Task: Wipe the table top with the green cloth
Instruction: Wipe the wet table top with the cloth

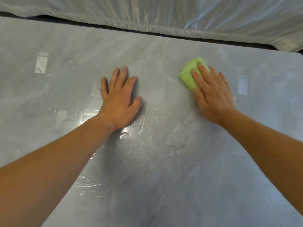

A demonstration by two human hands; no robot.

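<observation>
Water droplets and thin streaks (147, 128) glisten on the smooth, glossy grey table top (147, 185), gathered mostly in the middle of the surface between the two forearms, with a paler, smeared wet patch (178, 136) just right of them and a few more streaks (86, 182) nearer, beside the left forearm. The left hand (119, 102) lies flat on the table, palm down, fingers straight and slightly spread, gripping nothing; its fingertips point toward the far edge. The right hand (213, 95) is also flattened palm down, well apart from the left and to the right of it, and presses on the folded, light green cloth (188, 74). The cloth lies on the table on the right side, toward the far edge, under the index and middle fingers and against the thumb, with its far and left parts showing beyond the fingertips; the fingers rest extended on top of it rather than curling around it. Both forearms are bare and reach in from the near corners of the view. Pale rectangular reflections (41, 63) show on the glossy surface at the far left and at the right. Beyond the far edge of the table, across a dark gap, hangs wrinkled, translucent white plastic sheeting (164, 13) that spans the whole width of the view.
</observation>
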